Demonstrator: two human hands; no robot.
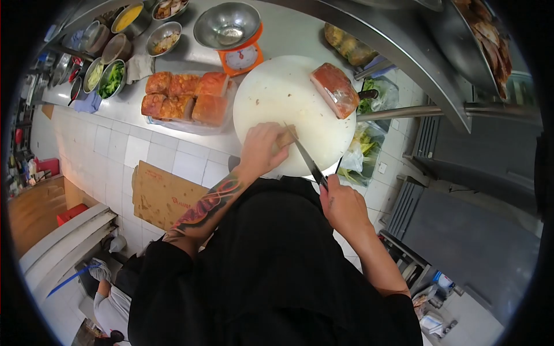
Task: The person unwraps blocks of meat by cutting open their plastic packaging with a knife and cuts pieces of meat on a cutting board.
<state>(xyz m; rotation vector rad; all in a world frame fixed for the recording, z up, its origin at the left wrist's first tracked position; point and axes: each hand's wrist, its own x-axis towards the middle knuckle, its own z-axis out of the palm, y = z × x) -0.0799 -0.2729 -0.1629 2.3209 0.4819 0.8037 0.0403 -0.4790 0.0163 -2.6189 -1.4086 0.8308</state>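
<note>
A round white cutting board (pixel 271 86) lies on the steel counter in front of me. Near its front edge my left hand (pixel 262 147) is closed on a small brownish piece of meat (pixel 286 136), pressing it to the board. My right hand (pixel 344 205) grips the handle of a knife (pixel 310 158), whose blade slants up and left with its tip beside that piece. A larger slab of pork (pixel 334 89) with browned skin sits at the board's right rear. Small crumbs dot the board's surface.
Left of the board, a clear tray holds several roasted pork blocks (pixel 184 95). Behind stands an orange scale (pixel 242 57) bearing a steel bowl (pixel 228 26). A black handle (pixel 368 94) lies right of the slab. A steel shelf (pixel 404 52) overhangs at right. A person (pixel 112 308) is at lower left.
</note>
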